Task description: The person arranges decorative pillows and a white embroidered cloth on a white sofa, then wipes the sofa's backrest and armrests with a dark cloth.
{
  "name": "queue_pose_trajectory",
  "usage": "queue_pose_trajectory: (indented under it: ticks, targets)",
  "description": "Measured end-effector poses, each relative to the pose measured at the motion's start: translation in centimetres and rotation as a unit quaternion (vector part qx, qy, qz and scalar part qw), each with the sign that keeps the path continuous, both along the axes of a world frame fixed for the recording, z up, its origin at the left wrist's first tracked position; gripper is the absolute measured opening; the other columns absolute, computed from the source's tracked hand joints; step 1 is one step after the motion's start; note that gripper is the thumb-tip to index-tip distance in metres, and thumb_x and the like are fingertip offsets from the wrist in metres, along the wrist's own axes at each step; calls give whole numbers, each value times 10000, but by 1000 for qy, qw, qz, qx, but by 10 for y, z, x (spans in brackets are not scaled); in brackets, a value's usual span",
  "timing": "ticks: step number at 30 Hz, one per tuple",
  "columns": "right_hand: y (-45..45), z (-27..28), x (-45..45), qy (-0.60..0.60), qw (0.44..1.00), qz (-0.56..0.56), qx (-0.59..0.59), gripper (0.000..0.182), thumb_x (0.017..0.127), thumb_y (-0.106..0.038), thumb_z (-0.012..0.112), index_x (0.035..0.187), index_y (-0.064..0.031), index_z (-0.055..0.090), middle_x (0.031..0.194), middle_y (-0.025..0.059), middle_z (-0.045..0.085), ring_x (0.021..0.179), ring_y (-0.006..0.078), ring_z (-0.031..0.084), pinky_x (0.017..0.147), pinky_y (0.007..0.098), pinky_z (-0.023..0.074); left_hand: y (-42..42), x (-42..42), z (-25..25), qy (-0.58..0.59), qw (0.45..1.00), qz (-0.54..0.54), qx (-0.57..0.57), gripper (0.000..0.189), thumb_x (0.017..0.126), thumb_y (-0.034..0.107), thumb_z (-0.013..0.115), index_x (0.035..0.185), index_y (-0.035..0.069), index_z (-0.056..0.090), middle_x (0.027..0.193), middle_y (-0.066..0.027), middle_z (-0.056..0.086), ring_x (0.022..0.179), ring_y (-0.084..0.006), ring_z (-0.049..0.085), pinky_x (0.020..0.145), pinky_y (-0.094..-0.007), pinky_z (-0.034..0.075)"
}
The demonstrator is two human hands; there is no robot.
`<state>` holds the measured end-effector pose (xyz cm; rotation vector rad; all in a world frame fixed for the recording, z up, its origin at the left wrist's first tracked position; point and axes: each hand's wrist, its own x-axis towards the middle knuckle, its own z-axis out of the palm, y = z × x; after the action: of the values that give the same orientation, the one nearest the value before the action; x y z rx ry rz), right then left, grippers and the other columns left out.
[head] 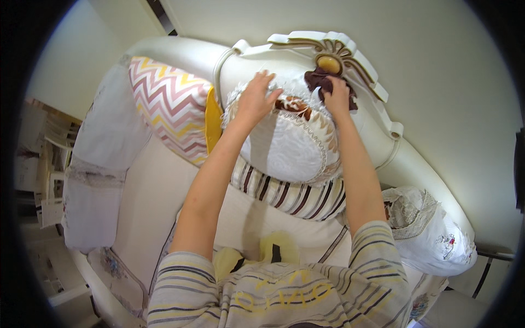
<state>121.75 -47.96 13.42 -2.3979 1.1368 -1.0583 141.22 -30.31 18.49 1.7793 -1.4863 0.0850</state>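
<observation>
My right hand (337, 96) is closed on a dark brown cloth (322, 80), which lies against the white sofa back (287, 65) just below its carved crest. To the left, my left hand (258, 98) has its fingers spread at the upper edge of a round white cushion (283, 147) with lace and fringe trim; whether it presses on the cushion I cannot tell. A striped cushion (283, 197) lies under and in front of the round one. Left of them leans a zigzag-patterned cushion (172, 106) with a yellow side.
A carved crest (330, 63) with a gold oval tops the sofa back, close to the wall. White covers drape the left armrest (98, 197). At the right end sits a white embroidered, lace-edged cushion (430, 242). Shelving (55, 176) stands at the far left.
</observation>
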Motion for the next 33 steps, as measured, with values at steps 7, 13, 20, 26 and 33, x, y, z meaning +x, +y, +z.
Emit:
queue_pose_trajectory:
  ticks: [7, 13, 20, 26, 33]
  targets:
    - [10, 50, 49, -50, 993, 77, 80, 375, 714, -117, 697, 1078, -64, 623, 994, 156, 653, 949, 280, 623, 865, 345, 464, 209, -9, -130, 181, 978, 33, 98, 507, 816, 257, 653, 1216, -13, 497, 1218, -224, 522, 1120, -350, 511, 948, -389, 410]
    - [163, 122, 74, -226, 941, 215, 134, 317, 787, -91, 670, 1099, -80, 614, 1015, 74, 648, 930, 170, 613, 850, 286, 462, 363, -41, -160, 549, 819, 74, 150, 559, 844, 254, 642, 1300, 4, 439, 1299, -175, 481, 1088, -261, 554, 883, -323, 461]
    - [391, -15, 48, -126, 892, 233, 366, 413, 772, -105, 665, 1158, -46, 531, 1063, 83, 613, 1009, 181, 568, 910, 314, 429, 452, -39, -120, 757, 635, -34, 149, 624, 931, 451, 454, 1423, 124, 256, 1373, -143, 383, 1134, -262, 511, 931, -410, 459]
    - [610, -63, 27, -78, 841, 155, 512, 391, 829, -212, 607, 1151, -7, 526, 1153, 160, 558, 1066, 284, 521, 926, 387, 403, 514, -58, -124, 832, 529, -84, 140, 653, 904, 566, 373, 1383, 127, 310, 1304, -94, 434, 1176, -231, 463, 959, -388, 431]
    - [691, -38, -2, -94, 794, 106, 591, 398, 887, -283, 528, 1182, -16, 521, 1162, 174, 537, 1111, 327, 476, 967, 396, 357, 591, -75, -106, 838, 495, 69, 219, 455, 914, 371, 543, 1239, 69, 445, 1198, -71, 514, 1092, -185, 516, 905, -335, 456]
